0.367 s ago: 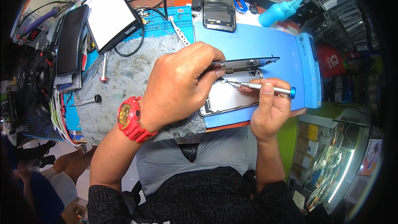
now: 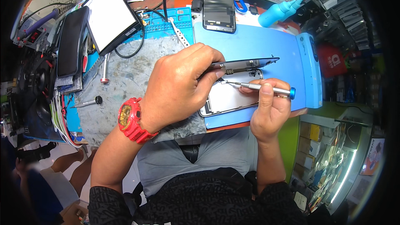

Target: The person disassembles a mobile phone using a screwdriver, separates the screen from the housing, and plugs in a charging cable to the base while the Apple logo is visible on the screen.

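Observation:
My left hand (image 2: 183, 77), with a red watch on its wrist, pinches the left end of a phone screen (image 2: 254, 63). The screen is tilted up from an opened phone body (image 2: 233, 98) that lies on a blue mat (image 2: 271, 41). Between the fingers of my right hand (image 2: 270, 110) is a slim silver screwdriver (image 2: 266, 88) with a blue end cap. Its thin tip points left to the upper edge of the phone body, close to my left thumb. Whether the tip touches a screw is too small to tell. My left hand hides part of the phone's left side.
Behind the mat lies another phone screen (image 2: 219, 7) beside a light-blue squeeze bottle (image 2: 280, 11). At left are a white lit panel (image 2: 111, 16), a dark phone (image 2: 73, 41), a red-ended screwdriver (image 2: 105, 68) and a dark-capped tool (image 2: 88, 102). A person's legs (image 2: 73, 162) show at lower left.
My hands, the screen and the screwdriver keep nearly the same pose. The whole view has shifted very slightly. The person at lower left has moved their legs a little.

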`<move>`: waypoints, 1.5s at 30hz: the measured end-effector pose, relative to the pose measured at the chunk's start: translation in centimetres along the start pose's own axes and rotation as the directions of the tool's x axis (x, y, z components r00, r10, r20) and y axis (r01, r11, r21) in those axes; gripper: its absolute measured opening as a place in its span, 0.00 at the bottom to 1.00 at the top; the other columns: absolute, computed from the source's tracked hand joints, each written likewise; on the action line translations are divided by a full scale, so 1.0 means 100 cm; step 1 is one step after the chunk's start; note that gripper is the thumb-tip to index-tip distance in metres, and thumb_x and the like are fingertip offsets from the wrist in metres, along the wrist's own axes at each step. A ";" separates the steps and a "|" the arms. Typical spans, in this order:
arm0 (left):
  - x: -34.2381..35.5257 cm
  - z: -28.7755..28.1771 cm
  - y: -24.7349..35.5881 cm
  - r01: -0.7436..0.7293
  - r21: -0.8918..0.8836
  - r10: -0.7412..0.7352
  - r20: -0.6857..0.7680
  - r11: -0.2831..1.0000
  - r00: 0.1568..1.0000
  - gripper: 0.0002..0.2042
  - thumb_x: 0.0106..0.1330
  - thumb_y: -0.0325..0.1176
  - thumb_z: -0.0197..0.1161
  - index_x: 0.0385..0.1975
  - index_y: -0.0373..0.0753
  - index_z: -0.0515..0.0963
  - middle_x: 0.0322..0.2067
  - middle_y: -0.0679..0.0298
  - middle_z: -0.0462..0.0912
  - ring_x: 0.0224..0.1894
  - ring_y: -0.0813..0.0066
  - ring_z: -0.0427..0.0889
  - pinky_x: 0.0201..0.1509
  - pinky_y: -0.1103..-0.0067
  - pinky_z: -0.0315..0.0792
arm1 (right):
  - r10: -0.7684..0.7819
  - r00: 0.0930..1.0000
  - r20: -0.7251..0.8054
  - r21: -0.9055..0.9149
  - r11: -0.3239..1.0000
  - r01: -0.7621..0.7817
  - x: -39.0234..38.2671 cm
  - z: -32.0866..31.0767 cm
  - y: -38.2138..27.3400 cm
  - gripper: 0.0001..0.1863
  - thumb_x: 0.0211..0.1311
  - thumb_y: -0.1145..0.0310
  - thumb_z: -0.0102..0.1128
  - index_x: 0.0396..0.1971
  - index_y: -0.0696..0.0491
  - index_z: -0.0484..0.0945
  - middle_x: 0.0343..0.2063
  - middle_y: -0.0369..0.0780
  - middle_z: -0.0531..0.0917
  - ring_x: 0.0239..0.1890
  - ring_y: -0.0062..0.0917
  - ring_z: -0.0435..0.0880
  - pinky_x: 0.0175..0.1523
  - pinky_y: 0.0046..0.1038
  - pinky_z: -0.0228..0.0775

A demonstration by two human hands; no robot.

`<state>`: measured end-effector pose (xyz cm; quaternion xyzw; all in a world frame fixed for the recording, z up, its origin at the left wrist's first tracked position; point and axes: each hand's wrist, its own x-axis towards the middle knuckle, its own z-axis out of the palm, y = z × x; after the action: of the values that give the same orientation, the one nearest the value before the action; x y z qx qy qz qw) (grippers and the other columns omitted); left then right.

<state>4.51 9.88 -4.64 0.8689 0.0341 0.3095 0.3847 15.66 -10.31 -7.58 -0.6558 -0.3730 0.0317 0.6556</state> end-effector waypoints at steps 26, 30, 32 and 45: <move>0.000 0.000 0.000 -0.014 0.004 0.014 -0.009 1.000 1.000 0.09 0.63 0.21 0.75 0.41 0.32 0.84 0.33 0.57 0.86 0.31 0.65 0.86 0.35 0.74 0.77 | -0.026 0.998 0.056 -0.045 0.999 0.029 -0.001 0.000 0.000 0.07 0.83 0.72 0.57 0.48 0.62 0.76 0.37 0.47 0.89 0.38 0.27 0.92 0.46 0.28 0.87; 0.000 0.000 0.000 -0.005 0.008 0.005 0.000 1.000 1.000 0.09 0.63 0.21 0.75 0.41 0.32 0.84 0.33 0.57 0.86 0.31 0.65 0.86 0.35 0.74 0.77 | -0.024 0.998 0.053 -0.044 0.999 0.026 0.000 0.000 0.000 0.07 0.83 0.72 0.57 0.48 0.62 0.76 0.37 0.47 0.89 0.38 0.27 0.92 0.46 0.28 0.87; 0.000 0.000 0.000 -0.003 0.002 0.003 0.000 1.000 1.000 0.09 0.63 0.21 0.75 0.41 0.32 0.84 0.33 0.57 0.86 0.31 0.65 0.86 0.35 0.74 0.77 | -0.024 0.999 0.044 -0.005 1.000 0.025 0.001 0.000 0.000 0.07 0.83 0.72 0.57 0.48 0.62 0.76 0.37 0.47 0.89 0.38 0.27 0.92 0.46 0.28 0.87; 0.000 0.000 0.001 -0.002 -0.014 0.002 -0.002 1.000 1.000 0.09 0.63 0.21 0.75 0.40 0.32 0.84 0.32 0.57 0.86 0.31 0.66 0.86 0.35 0.74 0.77 | -0.015 0.999 0.047 0.009 1.000 0.015 0.000 0.002 -0.002 0.07 0.83 0.72 0.58 0.47 0.62 0.76 0.37 0.46 0.90 0.38 0.27 0.92 0.46 0.28 0.87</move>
<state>4.52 9.84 -4.61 0.8659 0.0313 0.3112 0.3904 15.49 -10.19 -7.47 -0.6493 -0.3931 0.0437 0.6496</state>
